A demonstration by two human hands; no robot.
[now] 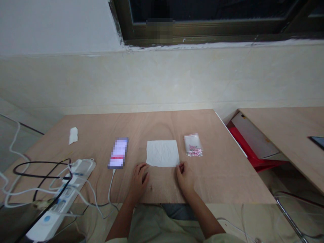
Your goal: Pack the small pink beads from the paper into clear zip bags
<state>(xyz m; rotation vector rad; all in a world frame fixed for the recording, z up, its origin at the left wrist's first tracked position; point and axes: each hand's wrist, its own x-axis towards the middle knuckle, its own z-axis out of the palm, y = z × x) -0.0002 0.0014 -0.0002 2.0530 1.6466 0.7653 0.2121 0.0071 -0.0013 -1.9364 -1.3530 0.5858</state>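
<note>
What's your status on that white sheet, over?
Left hand open beside near left corner of white sheet. Right hand at near right corner, grip unclear. Sheet flat; phone left, bead bag right, both apart.

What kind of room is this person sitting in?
Probably a plain home or makeshift workroom: a bare plywood table pushed against a wall below a dark window, a power strip tangled with cables, and a phone on a cable.

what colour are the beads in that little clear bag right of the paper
Pink, with some white, inside the clear bag; the head view shows it, right of the white paper.
</note>
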